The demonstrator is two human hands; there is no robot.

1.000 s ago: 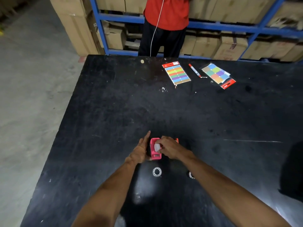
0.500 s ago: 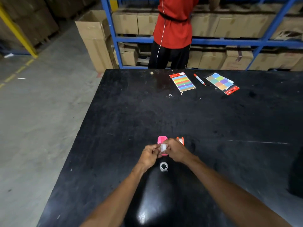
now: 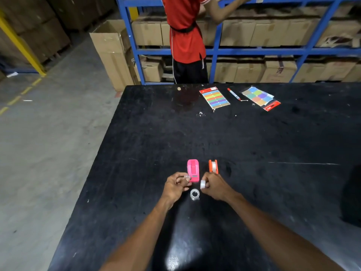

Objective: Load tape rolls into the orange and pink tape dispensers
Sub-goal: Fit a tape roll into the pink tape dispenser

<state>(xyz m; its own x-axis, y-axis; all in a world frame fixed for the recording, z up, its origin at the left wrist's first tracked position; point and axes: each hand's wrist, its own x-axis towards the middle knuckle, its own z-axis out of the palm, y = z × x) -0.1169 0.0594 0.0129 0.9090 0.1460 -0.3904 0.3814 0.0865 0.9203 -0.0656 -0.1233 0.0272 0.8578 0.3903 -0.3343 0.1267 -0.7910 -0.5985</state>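
Gripping a tape roll (image 3: pixel 202 184), the right hand (image 3: pixel 215 185) nears the pink dispenser (image 3: pixel 193 170); left hand (image 3: pixel 175 187) pinches tape.

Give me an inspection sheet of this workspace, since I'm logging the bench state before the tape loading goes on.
Surface: black table, scuffed, glare near the front edge.
Job's things: pink dispenser upright, no roll seen in it; orange dispenser beside it with a roll inside; loose tape roll lying flat between the hands.
Clutter: two packs of coloured labels, red marker, small scraps at the far edge.
Hands: left hand pinches a clear tape end; right hand holds a small white roll.
Cables: white cord hanging on the standing person.
Surroundings: blue shelving with cardboard boxes, concrete floor.
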